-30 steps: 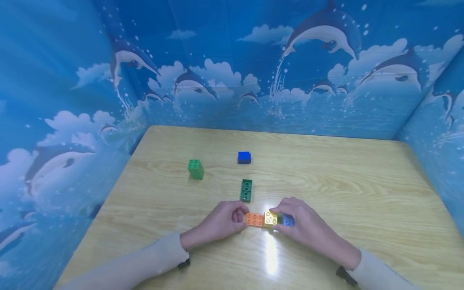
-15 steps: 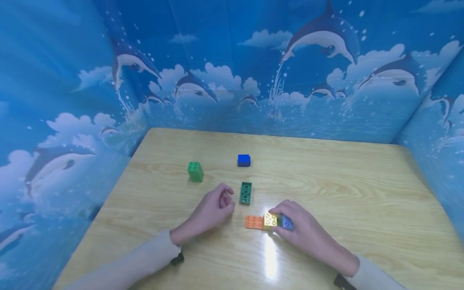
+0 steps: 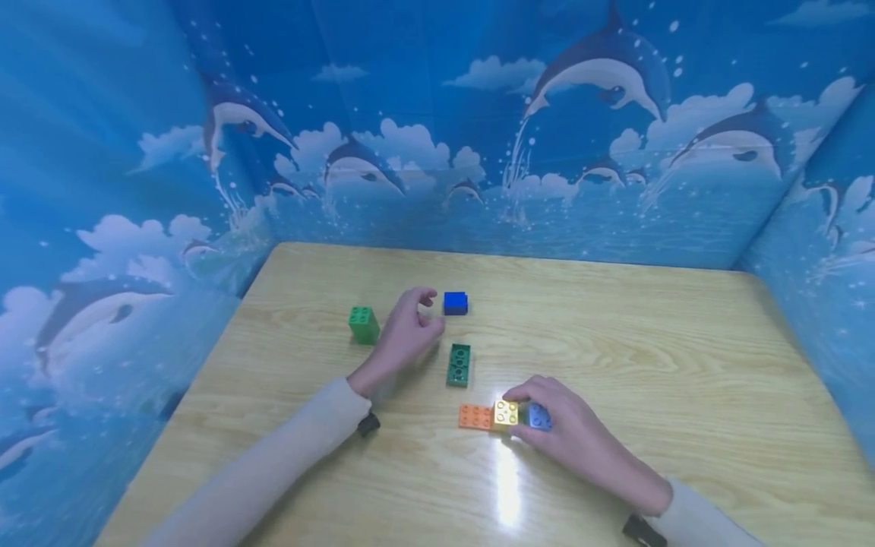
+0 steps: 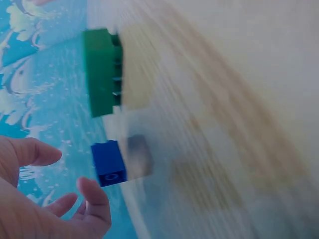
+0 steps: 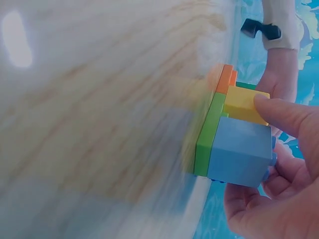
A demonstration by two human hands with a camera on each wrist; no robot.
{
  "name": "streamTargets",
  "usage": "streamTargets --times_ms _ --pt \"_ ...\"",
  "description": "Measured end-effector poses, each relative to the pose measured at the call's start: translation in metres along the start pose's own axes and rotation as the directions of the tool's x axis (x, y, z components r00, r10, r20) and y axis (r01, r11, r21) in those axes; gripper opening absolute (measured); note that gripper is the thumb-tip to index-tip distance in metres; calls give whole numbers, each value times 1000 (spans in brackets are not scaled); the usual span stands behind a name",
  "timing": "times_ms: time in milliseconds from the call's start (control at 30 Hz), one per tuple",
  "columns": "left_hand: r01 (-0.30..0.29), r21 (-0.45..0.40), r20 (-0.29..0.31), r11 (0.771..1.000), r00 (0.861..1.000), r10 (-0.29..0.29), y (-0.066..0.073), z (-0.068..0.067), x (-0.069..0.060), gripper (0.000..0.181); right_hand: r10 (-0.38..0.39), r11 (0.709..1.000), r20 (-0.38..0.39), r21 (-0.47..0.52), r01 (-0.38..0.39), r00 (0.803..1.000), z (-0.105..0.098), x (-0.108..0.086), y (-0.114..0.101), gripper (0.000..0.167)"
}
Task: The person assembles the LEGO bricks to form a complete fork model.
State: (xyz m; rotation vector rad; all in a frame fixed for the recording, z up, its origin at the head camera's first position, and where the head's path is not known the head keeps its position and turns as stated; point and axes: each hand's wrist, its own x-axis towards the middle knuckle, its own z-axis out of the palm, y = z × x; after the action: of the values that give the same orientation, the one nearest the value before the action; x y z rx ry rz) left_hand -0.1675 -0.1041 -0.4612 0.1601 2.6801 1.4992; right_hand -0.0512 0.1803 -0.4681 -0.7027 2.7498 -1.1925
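Note:
My left hand (image 3: 406, 330) hovers with fingers apart just left of a dark blue brick (image 3: 454, 303). In the left wrist view, this blue brick (image 4: 107, 162) lies beyond the thumb and fingertips, untouched. A dark green brick (image 3: 459, 365) rests hollow side up nearer me. My right hand (image 3: 570, 433) pinches a yellow brick (image 3: 506, 412). It belongs to a joined row with an orange brick (image 3: 475, 415) at its left and a lighter blue brick (image 3: 539, 416) at its right. The right wrist view shows a light green brick (image 5: 204, 144) beneath the yellow and light blue (image 5: 240, 152) ones.
A tall bright green block (image 3: 364, 325) stands upright beside my left wrist. The wooden table (image 3: 615, 327) ends at a dolphin-print curtain (image 3: 424, 152) at the back and sides. Glare shines on the wood before the brick row.
My left hand has left the orange brick and moved away from me, past the dark green brick, to the dark blue one. My right hand keeps its hold on the yellow brick.

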Motion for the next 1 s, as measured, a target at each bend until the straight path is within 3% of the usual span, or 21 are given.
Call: streamTargets --times_ms 233,700,1000 --pt "16 40 10 999 1000 -16 -5 10 26 65 21 999 16 27 -22 1000 0 1 0 40" --pt "149 -16 39 989 988 -148 -2 25 48 63 15 999 13 40 -15 1000 1 2 -2 40" --pt "151 99 60 984 986 -158 3 34 57 44 45 998 43 32 -46 998 -3 2 -2 39"
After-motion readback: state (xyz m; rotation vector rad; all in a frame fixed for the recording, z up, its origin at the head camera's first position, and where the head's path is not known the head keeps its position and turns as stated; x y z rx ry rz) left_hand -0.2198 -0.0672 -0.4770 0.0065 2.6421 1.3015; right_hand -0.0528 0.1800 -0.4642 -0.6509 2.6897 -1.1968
